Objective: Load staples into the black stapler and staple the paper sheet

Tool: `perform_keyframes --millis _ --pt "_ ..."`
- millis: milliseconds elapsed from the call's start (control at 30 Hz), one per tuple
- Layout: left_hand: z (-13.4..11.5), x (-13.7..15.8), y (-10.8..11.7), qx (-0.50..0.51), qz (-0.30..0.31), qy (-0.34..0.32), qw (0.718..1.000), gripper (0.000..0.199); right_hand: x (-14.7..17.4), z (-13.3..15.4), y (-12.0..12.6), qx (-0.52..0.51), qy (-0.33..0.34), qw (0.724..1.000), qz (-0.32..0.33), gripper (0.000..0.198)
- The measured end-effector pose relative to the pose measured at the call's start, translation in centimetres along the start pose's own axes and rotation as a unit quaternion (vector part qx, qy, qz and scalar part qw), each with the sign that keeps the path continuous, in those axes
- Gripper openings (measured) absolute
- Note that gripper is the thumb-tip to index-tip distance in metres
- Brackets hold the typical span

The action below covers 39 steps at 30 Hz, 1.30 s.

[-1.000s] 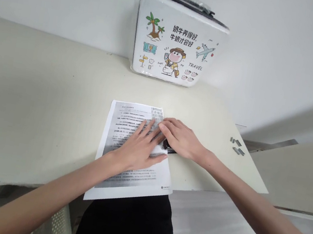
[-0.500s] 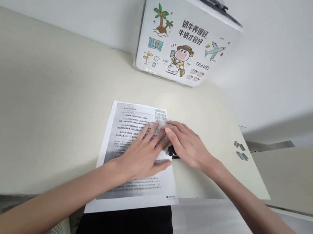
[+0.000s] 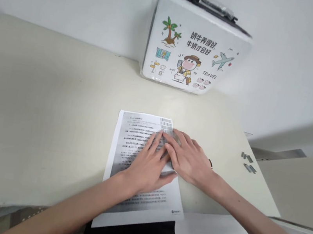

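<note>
Two bare hands lay flat on a white printed sheet of paper (image 3: pixel 126 155) that rested on the cream table (image 3: pixel 40 114), its lower edge hanging over the near rim. The left hand (image 3: pixel 149 165) was spread palm-down on the middle of the page, fingers extended, gripping nothing. Just beside it, fingertips touching, the right hand (image 3: pixel 191 160) pressed the sheet's right edge, equally flat and open (a small dark object (image 3: pixel 211 163) barely peeked out past it; what it was could not be told). The page looked smoothed and pinned, nothing lifted yet. Behind stood a white cartoon-printed carry case (image 3: pixel 194 48) against the wall, and far right lay several small grey metal strips (image 3: pixel 247 163).
</note>
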State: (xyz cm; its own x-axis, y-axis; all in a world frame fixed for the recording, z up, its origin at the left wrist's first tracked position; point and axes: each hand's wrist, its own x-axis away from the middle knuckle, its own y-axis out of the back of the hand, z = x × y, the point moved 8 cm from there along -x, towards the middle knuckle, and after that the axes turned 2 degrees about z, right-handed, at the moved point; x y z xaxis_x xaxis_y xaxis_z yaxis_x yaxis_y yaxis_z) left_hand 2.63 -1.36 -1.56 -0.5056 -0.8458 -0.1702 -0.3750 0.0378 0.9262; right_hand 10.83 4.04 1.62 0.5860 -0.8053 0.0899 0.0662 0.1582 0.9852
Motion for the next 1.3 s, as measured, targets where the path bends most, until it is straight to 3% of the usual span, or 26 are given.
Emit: perform_keyframes --millis 100,200,333,400,567,800,900,1033,1300 --pt "0.0 0.1 0.3 0.007 0.005 0.000 1.000 0.077 0.5 -1.1 1.0 -0.112 -0.006 0.994 0.001 0.053" --pt "0.3 0.4 0.6 0.007 0.008 0.004 1.000 0.074 1.9 -2.1 2.2 -0.213 0.029 0.975 -0.047 0.050" --pt "1.0 1.1 0.9 -0.004 0.028 0.011 1.000 0.071 4.9 -2.0 1.7 -0.175 0.154 0.968 -0.095 0.037" --pt "1.2 1.4 1.3 -0.012 0.033 0.009 0.999 0.070 6.2 -2.7 0.8 -0.133 0.167 0.971 -0.109 0.032" --pt "2.3 3.5 3.3 -0.036 0.038 0.010 0.999 0.069 8.6 -6.8 0.0 -0.118 0.082 0.979 -0.147 0.027" --pt "6.7 12.2 7.4 -0.103 0.053 0.067 0.991 0.082 14.1 -12.0 -0.4 -0.161 -0.036 0.967 -0.192 0.029" --pt "7.1 13.6 7.7 -0.122 0.063 0.059 0.989 0.083 16.4 -12.6 -1.0 -0.200 -0.071 0.954 -0.210 0.028" --pt "5.1 10.0 6.1 -0.142 0.057 0.035 0.988 0.084 18.5 -12.1 -0.4 -0.214 -0.073 0.942 -0.249 0.027" --pt "0.1 -6.9 -0.7 -0.091 0.067 0.033 0.993 0.073 19.9 -11.2 1.8 -0.188 -0.040 0.925 -0.327 0.020"
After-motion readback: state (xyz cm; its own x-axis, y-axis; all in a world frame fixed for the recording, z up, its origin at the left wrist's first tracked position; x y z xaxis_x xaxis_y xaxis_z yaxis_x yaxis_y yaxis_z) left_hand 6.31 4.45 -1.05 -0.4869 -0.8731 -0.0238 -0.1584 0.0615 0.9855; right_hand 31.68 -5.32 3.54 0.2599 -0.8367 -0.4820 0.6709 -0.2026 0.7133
